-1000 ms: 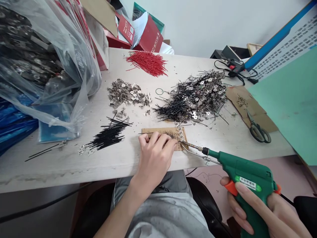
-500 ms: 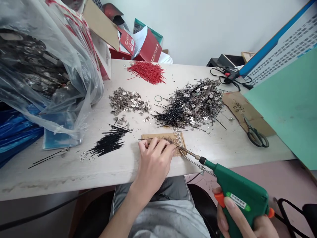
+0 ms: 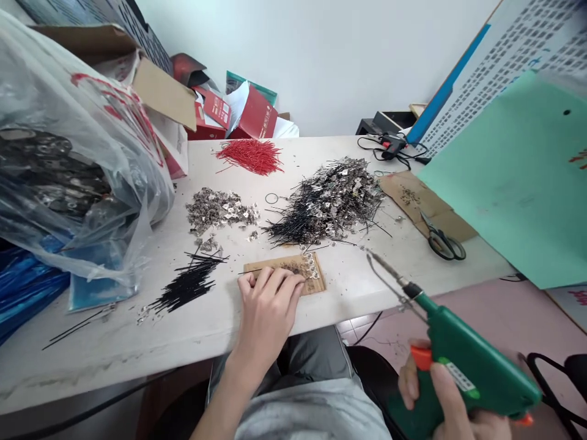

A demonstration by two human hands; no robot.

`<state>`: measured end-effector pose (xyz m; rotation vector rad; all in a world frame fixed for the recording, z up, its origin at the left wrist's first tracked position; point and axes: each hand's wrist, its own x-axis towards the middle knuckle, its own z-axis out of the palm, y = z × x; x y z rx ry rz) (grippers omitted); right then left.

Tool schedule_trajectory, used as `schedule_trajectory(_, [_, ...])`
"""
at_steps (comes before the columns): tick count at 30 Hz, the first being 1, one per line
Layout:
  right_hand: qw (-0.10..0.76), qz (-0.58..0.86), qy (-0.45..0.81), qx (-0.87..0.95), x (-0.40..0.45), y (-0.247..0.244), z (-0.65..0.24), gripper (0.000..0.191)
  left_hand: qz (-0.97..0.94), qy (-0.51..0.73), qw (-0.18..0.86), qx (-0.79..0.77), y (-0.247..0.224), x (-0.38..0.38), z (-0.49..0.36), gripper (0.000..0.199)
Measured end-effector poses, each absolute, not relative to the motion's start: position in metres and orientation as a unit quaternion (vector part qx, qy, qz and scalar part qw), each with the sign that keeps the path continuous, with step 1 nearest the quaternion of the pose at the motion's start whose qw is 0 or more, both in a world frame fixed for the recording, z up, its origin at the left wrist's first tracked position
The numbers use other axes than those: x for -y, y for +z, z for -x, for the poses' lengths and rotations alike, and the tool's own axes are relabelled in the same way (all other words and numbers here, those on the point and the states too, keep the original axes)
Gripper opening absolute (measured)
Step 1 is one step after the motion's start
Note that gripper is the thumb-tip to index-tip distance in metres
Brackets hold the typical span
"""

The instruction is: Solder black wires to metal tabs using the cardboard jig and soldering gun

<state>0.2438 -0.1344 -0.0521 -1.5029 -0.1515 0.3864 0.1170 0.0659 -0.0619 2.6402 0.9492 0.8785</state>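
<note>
In my right hand [image 3: 452, 397] is a green soldering gun [image 3: 481, 354] with an orange trigger; its tip points up and left, off to the right of a small brown board [image 3: 257, 266]. My left hand [image 3: 270, 299] rests on the board's front edge with bent fingers pressed together. A thin black wire [image 3: 245, 272] pokes out left of those fingers; the rest of it is hidden under them. Small metal tabs [image 3: 312, 266] stand in a row at the board's right end, beside dark burn marks. A bundle of black wires [image 3: 188, 284] lies to the left.
Behind the board lies a heap of tabs with black wires [image 3: 330, 201]. Loose metal tabs [image 3: 215, 211] and red wires [image 3: 251, 156] form other piles. Scissors [image 3: 443, 241] lie on cardboard at right. A plastic bag [image 3: 137, 171] of metal parts stands left.
My right hand has drawn the soldering gun away from the board to the right. My left hand stays on the board. The camera view has shifted.
</note>
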Motion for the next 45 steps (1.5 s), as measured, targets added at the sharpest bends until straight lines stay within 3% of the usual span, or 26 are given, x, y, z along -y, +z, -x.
schedule_trajectory(6, [0.746,0.633,0.131,0.160,0.104,-0.033,-0.306,0.023,-0.894,0.299,0.097,-0.319,-0.063,-0.066,-0.117,0.010])
schedule_trajectory(12, [0.782,0.569,0.153,0.202,0.071,-0.054,-0.343,0.022,-0.892,0.302,0.099,-0.321,-0.062,-0.066,-0.117,0.009])
schedule_trajectory(30, [0.781,0.558,0.224,0.169,0.070,-0.072,-0.355,0.028,-0.875,0.333,0.129,-0.326,-0.061,-0.061,-0.115,0.015])
schedule_trajectory(38, [0.781,0.540,0.289,0.125,0.071,-0.075,-0.362,0.040,-0.828,0.430,0.136,-0.333,-0.011,-0.108,-0.143,0.015])
schedule_trajectory(45, [0.784,0.535,0.290,0.125,0.075,-0.079,-0.365,0.042,-0.884,0.303,0.073,-0.347,-0.013,-0.171,-0.192,0.010])
